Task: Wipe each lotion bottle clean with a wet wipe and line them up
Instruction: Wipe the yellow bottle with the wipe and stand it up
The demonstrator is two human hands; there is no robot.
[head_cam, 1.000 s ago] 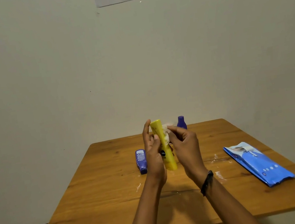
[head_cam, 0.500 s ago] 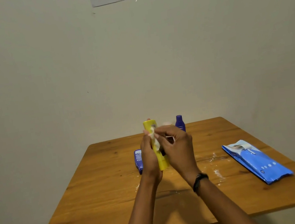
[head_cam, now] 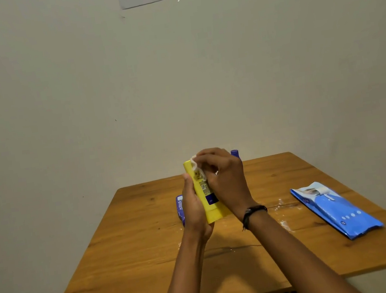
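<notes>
The left hand (head_cam: 194, 210) grips the lower half of the yellow bottle (head_cam: 206, 194), held nearly upright above the table (head_cam: 154, 263). The right hand (head_cam: 226, 181) pinches a wipe (head_cam: 196, 167) against the bottle's top, so the next stroke likely runs down its length.

Both forearms extended forward, converging. Your left hand (head_cam: 194, 210) gripped the yellow bottle (head_cam: 208, 195) from its left side. Your right hand (head_cam: 226, 179), fingers curled, pinched the wet wipe (head_cam: 196, 167) against its top. Your right wrist wore a dark band (head_cam: 253, 213).
</notes>
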